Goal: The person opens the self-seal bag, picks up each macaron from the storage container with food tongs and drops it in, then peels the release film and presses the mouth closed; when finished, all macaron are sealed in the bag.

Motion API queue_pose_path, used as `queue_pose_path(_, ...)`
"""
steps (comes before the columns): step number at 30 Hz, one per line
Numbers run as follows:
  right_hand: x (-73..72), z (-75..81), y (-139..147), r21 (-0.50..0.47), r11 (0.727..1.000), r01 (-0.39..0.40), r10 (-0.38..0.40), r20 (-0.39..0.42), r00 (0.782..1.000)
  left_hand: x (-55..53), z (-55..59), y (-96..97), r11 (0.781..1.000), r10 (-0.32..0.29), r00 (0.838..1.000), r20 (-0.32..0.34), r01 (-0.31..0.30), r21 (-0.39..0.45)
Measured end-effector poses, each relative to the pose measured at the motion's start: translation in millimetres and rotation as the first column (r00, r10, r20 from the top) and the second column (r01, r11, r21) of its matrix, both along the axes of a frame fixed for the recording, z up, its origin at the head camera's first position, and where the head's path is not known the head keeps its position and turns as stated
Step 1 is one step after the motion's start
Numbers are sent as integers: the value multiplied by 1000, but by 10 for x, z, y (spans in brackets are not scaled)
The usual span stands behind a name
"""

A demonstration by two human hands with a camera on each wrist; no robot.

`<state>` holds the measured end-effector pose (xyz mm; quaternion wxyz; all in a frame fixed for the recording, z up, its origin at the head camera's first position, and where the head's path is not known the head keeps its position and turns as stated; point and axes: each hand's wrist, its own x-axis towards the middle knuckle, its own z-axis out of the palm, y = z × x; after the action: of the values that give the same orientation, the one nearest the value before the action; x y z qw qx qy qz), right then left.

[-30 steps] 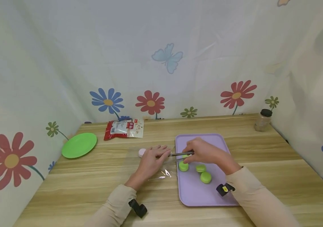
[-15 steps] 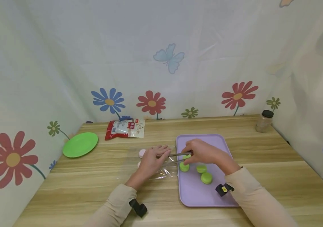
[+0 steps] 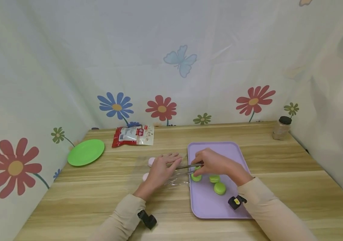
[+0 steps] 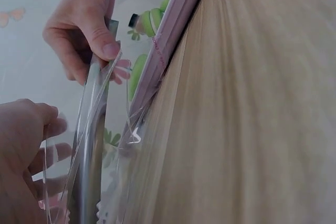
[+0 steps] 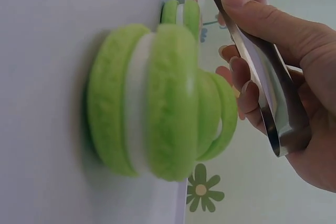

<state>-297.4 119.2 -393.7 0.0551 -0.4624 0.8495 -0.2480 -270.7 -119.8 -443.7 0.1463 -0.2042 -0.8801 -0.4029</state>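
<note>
My right hand (image 3: 210, 162) grips metal tongs (image 5: 283, 93) over the purple tray (image 3: 210, 207). The tongs point left into a clear plastic bag (image 4: 86, 129); their tips are hidden by my left hand in the head view. Over the bag, my left hand (image 3: 160, 170) has its fingers extended, touching the film near its mouth. Pale pink macarons (image 3: 151, 162) show beside that hand, at the bag's left part. Several green macarons (image 3: 220, 188) lie on the tray, close below my right hand. In the right wrist view one green macaron (image 5: 170, 103) stands large in front.
A green plate (image 3: 86, 152) lies at the left of the wooden table (image 3: 105, 187). Towards the back there is a red and white packet (image 3: 133, 135). A jar with a black lid (image 3: 281, 128) stands in the far right corner, before the flowered curtain.
The tongs have shifted and tilted slightly, while both hands stay in nearly the same places. More of a second pale pink macaron shows beside my left hand.
</note>
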Motion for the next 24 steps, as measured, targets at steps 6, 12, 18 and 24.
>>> queue_pose_path(6,-6,-43,-42,-8,1000,-9,8,-41,999,-20,-15,-1,1000,1,1000,6,-1,2)
queue_pose_path(12,-22,-77,-62,-48,998,-33,30,-60,998,-27,-26,-8,1000,-6,1000,23,6,6)
queue_pose_path(18,-24,-68,-74,-50,997,-62,59,-62,996,-28,-15,-10,1000,-20,1000,20,19,16)
queue_pose_path(24,-7,-31,-31,12,999,-36,37,-70,997,-22,-31,-16,999,-25,1000,13,25,22)
